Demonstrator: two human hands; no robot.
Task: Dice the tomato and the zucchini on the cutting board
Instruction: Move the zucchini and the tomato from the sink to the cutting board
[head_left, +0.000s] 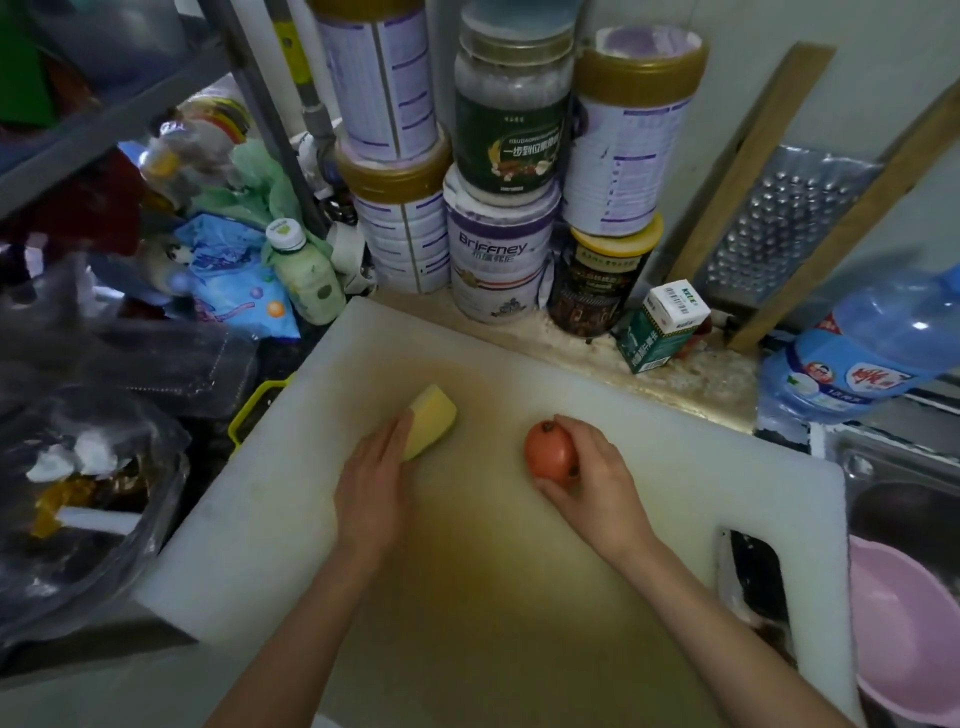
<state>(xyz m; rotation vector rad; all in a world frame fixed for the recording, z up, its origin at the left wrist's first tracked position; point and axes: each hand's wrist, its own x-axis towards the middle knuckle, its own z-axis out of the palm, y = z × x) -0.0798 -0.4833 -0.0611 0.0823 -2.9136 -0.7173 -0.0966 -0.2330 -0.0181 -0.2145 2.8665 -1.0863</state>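
A large white cutting board (291, 519), stained yellow in the middle, fills the centre of the view. On its far left part lies a pale yellow-green peeled zucchini piece (434, 421). My left hand (374, 488) rests on the near end of the zucchini piece with its fingers straight. To the right, a red-orange tomato (550, 451) sits on the board. My right hand (592, 467) grips the tomato from its right side, fingers curled round it. No knife is visible.
Stacked tins and jars (493, 249) stand behind the board, with a small green carton (660, 327) and a metal grater (779, 223) to the right. A blue bottle (862, 348), a sink and a pink bowl (914, 634) are at right. Bags and clutter (93, 467) crowd the left.
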